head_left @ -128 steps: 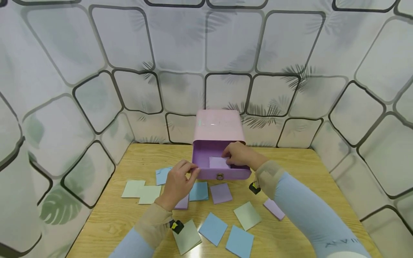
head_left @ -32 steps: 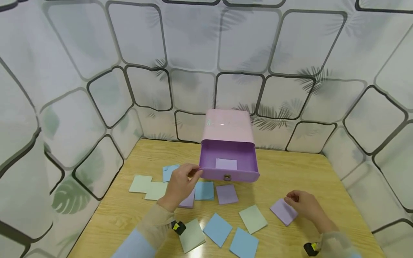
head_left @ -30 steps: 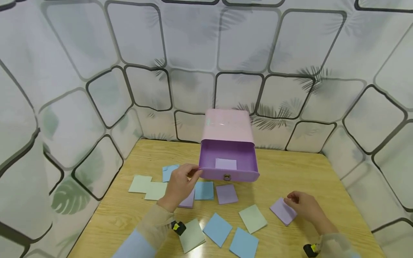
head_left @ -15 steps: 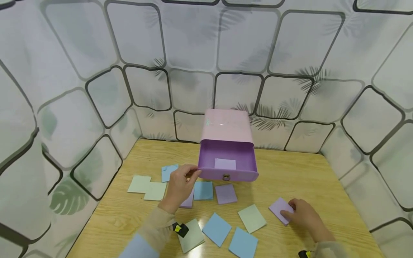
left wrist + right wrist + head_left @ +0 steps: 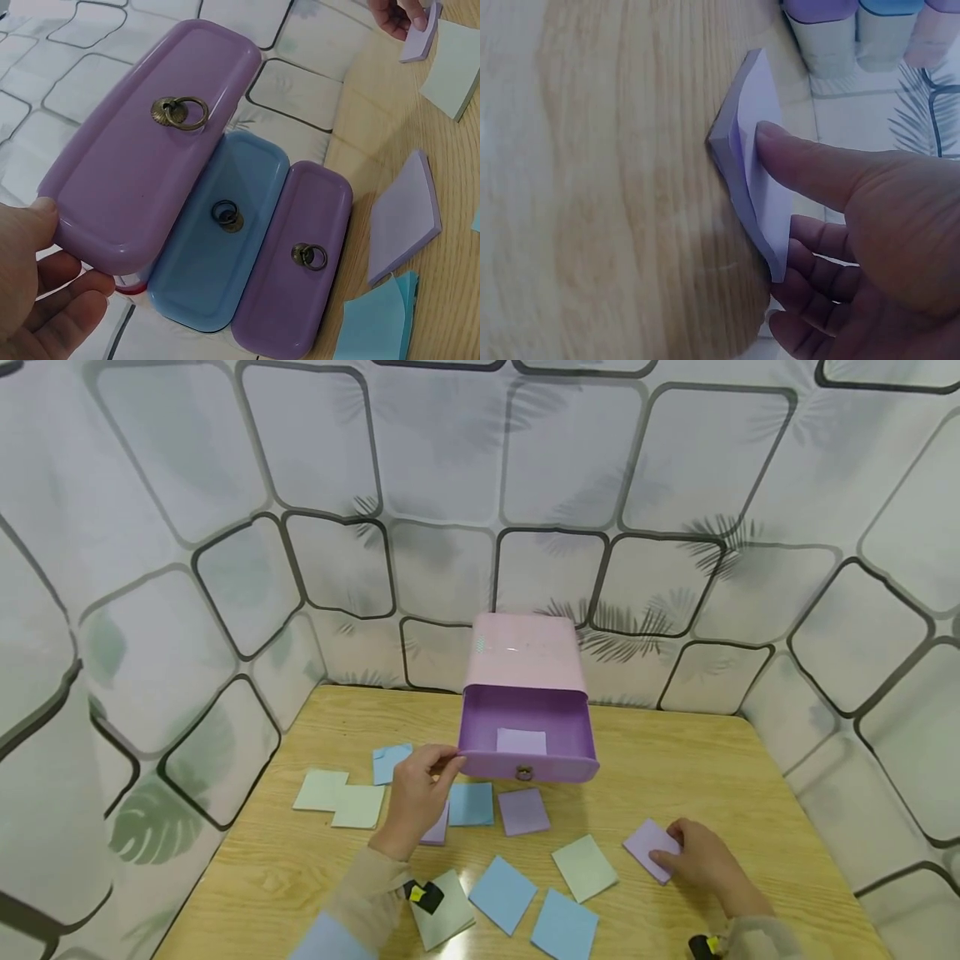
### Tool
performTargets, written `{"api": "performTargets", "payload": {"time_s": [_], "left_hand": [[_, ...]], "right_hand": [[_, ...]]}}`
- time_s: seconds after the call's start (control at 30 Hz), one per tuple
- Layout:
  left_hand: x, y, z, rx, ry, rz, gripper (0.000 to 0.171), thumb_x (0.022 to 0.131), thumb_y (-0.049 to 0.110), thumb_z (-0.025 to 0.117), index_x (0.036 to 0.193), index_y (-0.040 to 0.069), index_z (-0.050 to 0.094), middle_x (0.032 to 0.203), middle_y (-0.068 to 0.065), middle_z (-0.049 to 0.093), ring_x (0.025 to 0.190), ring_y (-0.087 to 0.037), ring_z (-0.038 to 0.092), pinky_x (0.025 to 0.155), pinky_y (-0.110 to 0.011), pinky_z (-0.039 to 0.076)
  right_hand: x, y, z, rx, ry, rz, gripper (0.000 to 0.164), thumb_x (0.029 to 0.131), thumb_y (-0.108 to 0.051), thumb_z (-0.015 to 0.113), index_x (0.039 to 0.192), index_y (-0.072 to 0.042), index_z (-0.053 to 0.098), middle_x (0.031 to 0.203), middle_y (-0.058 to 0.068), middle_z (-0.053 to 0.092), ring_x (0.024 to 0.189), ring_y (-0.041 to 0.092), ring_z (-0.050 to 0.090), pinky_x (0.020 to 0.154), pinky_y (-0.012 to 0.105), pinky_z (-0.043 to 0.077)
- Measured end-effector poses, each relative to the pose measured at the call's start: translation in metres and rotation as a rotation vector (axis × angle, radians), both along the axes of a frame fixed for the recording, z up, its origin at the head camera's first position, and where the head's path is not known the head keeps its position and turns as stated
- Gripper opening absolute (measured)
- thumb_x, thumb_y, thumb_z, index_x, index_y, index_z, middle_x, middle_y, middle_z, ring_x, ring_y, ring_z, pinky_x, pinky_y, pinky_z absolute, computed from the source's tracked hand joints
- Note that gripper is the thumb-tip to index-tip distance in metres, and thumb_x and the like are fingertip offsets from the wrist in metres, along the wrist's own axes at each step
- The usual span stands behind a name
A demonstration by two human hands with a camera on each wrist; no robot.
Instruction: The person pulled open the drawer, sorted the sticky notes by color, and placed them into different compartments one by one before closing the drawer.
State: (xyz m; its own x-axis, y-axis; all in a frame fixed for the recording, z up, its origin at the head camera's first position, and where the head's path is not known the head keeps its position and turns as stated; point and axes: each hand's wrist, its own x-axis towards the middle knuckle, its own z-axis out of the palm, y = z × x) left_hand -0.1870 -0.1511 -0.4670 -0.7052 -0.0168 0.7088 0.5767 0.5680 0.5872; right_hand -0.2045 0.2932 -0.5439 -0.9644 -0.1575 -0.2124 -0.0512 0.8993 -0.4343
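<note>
My left hand (image 5: 415,795) pinches the left front corner of a pulled-out purple drawer (image 5: 150,150), thumb on its front face in the left wrist view. The drawer belongs to a pink-topped cabinet (image 5: 525,652) and has a brass ring pull (image 5: 180,112). Inside it lies a pale purple sticky note (image 5: 522,742). At the right of the table, my right hand (image 5: 701,857) grips a purple sticky note pad (image 5: 754,165) by its edge. The thumb lies on its top sheet, which lifts slightly at one side; the other fingers curl at the near edge.
Blue (image 5: 503,894), green (image 5: 585,868) and purple (image 5: 524,812) note pads lie spread across the wooden table (image 5: 675,760). Two green pads (image 5: 321,791) overlap at the left. A blue drawer (image 5: 221,232) and another purple drawer (image 5: 292,262) sit closed below the pulled-out one.
My right hand has left the drawer and moved to the purple pad at the right, its thumb sliding onto the top sheet. My left hand stays at the drawer corner.
</note>
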Motion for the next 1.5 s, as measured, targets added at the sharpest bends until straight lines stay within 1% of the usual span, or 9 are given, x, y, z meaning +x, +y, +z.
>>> {"api": "performTargets", "payload": {"time_s": [0.33,0.47,0.63,0.73,0.87,0.97,1.1,1.37,1.5], "left_hand": [[0.001,0.002,0.000,0.047,0.018,0.001,0.007,0.088,0.012,0.071,0.092,0.006,0.072,0.085,-0.003,0.069,0.070,-0.012,0.066,0.063,-0.018,0.053],[0.001,0.002,0.000,0.060,0.014,0.000,0.007,0.088,0.012,0.072,0.092,0.006,0.072,0.085,-0.004,0.070,0.069,-0.012,0.066,0.063,-0.017,0.052],[0.000,0.002,-0.001,0.069,0.011,-0.002,0.008,0.088,0.013,0.072,0.093,0.006,0.072,0.086,-0.004,0.070,0.069,-0.012,0.066,0.063,-0.016,0.052],[0.000,0.002,-0.001,0.070,0.017,0.003,0.008,0.087,0.012,0.072,0.093,0.006,0.072,0.085,-0.003,0.070,0.069,-0.012,0.065,0.062,-0.017,0.052],[0.000,0.003,-0.002,0.073,0.029,0.008,0.008,0.086,0.010,0.073,0.092,0.006,0.072,0.085,-0.003,0.070,0.068,-0.012,0.065,0.060,-0.017,0.052],[0.000,0.003,-0.001,0.074,0.033,0.006,0.008,0.086,0.010,0.073,0.092,0.006,0.072,0.085,-0.004,0.070,0.067,-0.012,0.065,0.059,-0.017,0.052],[0.001,0.002,-0.001,0.078,0.012,0.008,0.008,0.087,0.012,0.072,0.093,0.007,0.072,0.086,-0.003,0.070,0.068,-0.012,0.065,0.061,-0.015,0.051],[0.001,0.003,-0.003,0.089,-0.004,0.008,0.009,0.088,0.014,0.072,0.094,0.006,0.072,0.087,-0.004,0.070,0.069,-0.012,0.065,0.062,-0.015,0.051],[0.001,0.003,-0.002,0.090,-0.005,0.005,0.009,0.088,0.013,0.071,0.094,0.006,0.072,0.087,-0.004,0.069,0.070,-0.012,0.065,0.063,-0.015,0.051]], "right_hand": [[-0.004,0.001,-0.001,-0.018,-0.035,-0.002,0.070,0.075,-0.049,0.078,0.111,0.007,0.057,0.101,0.013,0.061,0.092,0.027,0.058,0.080,0.048,0.048],[-0.002,0.002,0.001,-0.034,0.011,-0.001,0.057,0.078,-0.042,0.078,0.105,0.005,0.059,0.095,0.011,0.061,0.087,0.025,0.057,0.077,0.045,0.048],[0.002,0.002,0.005,-0.040,0.060,-0.016,0.037,0.084,-0.032,0.074,0.097,-0.001,0.058,0.083,0.004,0.056,0.075,0.019,0.050,0.065,0.035,0.043],[0.004,0.003,0.007,-0.050,0.072,-0.020,0.030,0.087,-0.028,0.071,0.099,-0.003,0.058,0.083,0.003,0.054,0.074,0.018,0.048,0.064,0.033,0.041],[0.004,0.003,0.011,-0.094,0.108,-0.013,0.026,0.091,-0.020,0.066,0.106,-0.002,0.058,0.091,0.007,0.060,0.082,0.022,0.054,0.069,0.038,0.045],[0.004,0.002,0.016,-0.144,0.150,-0.013,0.024,0.091,-0.013,0.064,0.111,-0.002,0.059,0.096,0.011,0.063,0.084,0.023,0.057,0.069,0.039,0.047],[0.003,0.000,0.025,-0.232,0.189,-0.032,0.024,0.094,-0.010,0.062,0.116,-0.002,0.058,0.094,0.010,0.064,0.076,0.016,0.056,0.061,0.029,0.049],[-0.002,-0.008,0.045,-0.370,0.240,-0.055,0.027,0.099,-0.017,0.056,0.121,-0.002,0.055,0.096,0.014,0.065,0.070,0.013,0.057,0.055,0.025,0.050],[-0.004,-0.014,0.057,-0.375,0.295,-0.045,0.027,0.099,-0.019,0.056,0.120,-0.003,0.056,0.096,0.014,0.065,0.068,0.011,0.055,0.052,0.025,0.048]]}}
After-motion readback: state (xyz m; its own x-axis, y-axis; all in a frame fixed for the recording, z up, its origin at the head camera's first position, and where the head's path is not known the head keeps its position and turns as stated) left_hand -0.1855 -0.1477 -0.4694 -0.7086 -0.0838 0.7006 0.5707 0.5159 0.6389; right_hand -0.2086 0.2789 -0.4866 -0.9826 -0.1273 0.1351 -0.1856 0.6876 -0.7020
